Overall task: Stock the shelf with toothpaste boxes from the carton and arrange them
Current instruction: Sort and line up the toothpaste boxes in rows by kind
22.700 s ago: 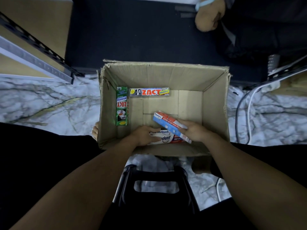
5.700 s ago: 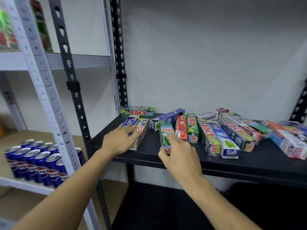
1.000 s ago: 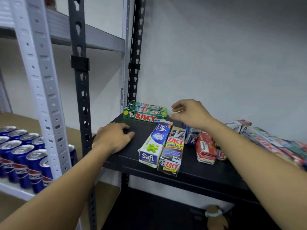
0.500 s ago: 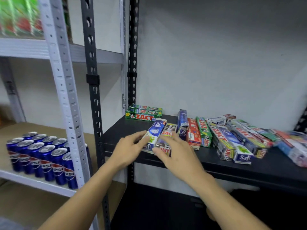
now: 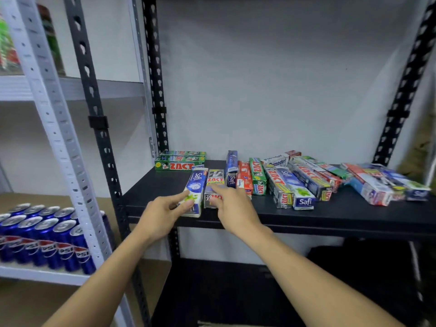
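Several toothpaste boxes lie on the black shelf. My left hand pinches the near end of a blue and white Safi box between thumb and index finger, at the shelf's front left. My right hand rests straight fingers on the grey Zact Smokers box beside it. To the right runs a row of boxes pointing front to back, then a loose jumbled pile. A stack of green Zact boxes lies crosswise at the back left. The carton is out of view.
Black perforated uprights frame the shelf on both sides. A white rack to the left holds blue Pepsi cans on its lower shelf. The shelf's left front corner and its front strip on the right are bare.
The camera has shifted slightly. Both hands stay on the Safi and Zact Smokers boxes, which now lie straighter and closer against the row than half a second ago.
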Demonstrator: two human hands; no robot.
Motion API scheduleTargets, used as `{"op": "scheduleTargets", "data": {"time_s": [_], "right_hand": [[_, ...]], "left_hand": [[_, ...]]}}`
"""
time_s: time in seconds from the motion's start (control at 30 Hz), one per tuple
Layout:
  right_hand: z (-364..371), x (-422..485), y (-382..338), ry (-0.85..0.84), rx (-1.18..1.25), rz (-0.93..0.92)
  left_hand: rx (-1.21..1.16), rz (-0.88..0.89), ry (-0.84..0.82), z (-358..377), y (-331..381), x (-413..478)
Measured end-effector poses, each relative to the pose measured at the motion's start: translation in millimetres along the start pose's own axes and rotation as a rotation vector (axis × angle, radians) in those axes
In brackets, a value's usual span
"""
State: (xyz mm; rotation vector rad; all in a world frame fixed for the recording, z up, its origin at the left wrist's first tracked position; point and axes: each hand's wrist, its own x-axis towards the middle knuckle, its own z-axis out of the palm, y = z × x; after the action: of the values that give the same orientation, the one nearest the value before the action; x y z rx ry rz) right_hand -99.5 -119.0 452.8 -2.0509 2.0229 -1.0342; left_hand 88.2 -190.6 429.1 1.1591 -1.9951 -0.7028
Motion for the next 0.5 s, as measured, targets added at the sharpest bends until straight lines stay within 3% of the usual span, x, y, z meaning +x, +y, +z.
{"op": "scheduleTargets", "data": {"time_s": [0.23,0.5], "right_hand": [[-46,-7,20,0.155,0.147,-0.045],[-107,-13,84,0.211,0.027,0.093]], "left_hand": [[-0.026,0.026,-0.049,14,18,-7],[0.085,0.046,0.022,49,43,-4]]}}
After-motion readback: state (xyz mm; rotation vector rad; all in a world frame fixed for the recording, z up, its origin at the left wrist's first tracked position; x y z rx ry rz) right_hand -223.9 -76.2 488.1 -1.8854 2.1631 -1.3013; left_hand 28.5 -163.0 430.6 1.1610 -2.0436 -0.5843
